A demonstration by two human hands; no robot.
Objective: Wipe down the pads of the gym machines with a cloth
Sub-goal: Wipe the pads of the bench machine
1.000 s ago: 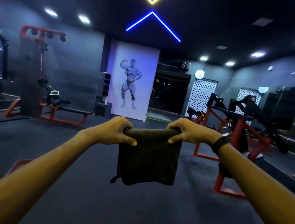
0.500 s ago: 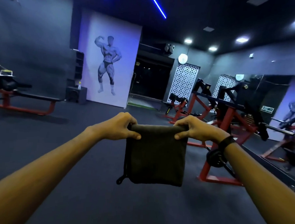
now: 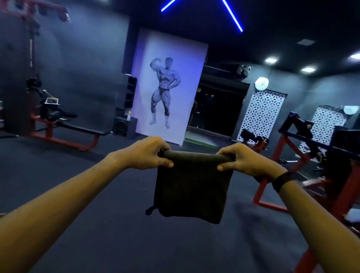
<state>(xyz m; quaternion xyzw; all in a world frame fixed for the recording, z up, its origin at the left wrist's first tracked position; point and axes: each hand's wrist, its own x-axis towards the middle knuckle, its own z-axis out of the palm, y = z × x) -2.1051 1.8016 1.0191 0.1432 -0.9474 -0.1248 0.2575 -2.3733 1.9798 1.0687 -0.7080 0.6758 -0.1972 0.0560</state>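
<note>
You hold a dark cloth [image 3: 191, 188] out in front of you at arm's length, both arms stretched forward over the dark gym floor [image 3: 100, 236]. Your left hand [image 3: 147, 153] pinches the cloth's upper left corner, thumb on the near face and fingers curled over the top edge; your right hand [image 3: 243, 159] grips the upper right corner the same way. The top edge is pulled fairly straight between the two hands, and the rest hangs down freely as a folded square, with a small loop [image 3: 150, 210] dangling at its lower left corner. A black band [image 3: 281, 181] sits on your right wrist. A red-framed machine with a long black pad [image 3: 80, 130] stands well away on your left, and other red-framed machines [image 3: 298, 145] stand on your right, blurred. The cloth touches none of them. A bodybuilder poster [image 3: 166, 90] hangs on the far wall.
</note>
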